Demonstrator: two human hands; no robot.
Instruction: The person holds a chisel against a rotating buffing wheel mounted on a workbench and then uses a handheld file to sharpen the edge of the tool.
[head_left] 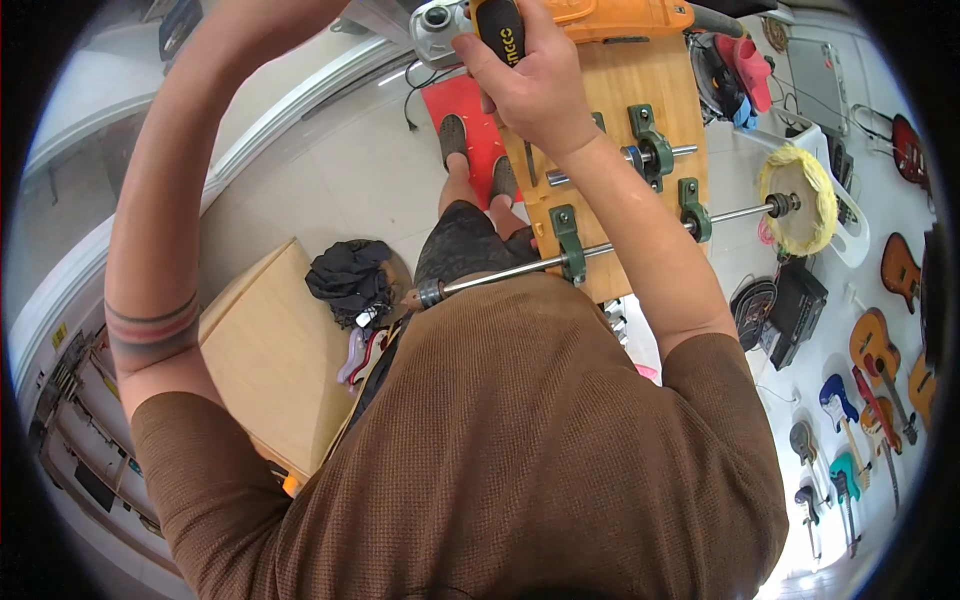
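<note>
My right hand (530,90) is wrapped round the black grip (497,30) of an orange power tool (610,18) with a metal front end (436,28), at the top of the view. My left forearm (160,240) rises to the top edge, where the hand is cut off. Below the tool is a wooden bench (620,85) with green bearing blocks (645,128) and a short steel shaft (685,150). A long steel shaft (510,268) runs through more blocks (567,240) to a disc (796,175) with a yellow fluffy rim at the right.
A red mat (470,100) lies under my feet. A black cloth (350,275) and a large plywood box (270,360) are at lower left. Shoes (750,75), a white chair (850,230) and black cases (795,305) are at right, beside a wall hung with several guitars (870,345).
</note>
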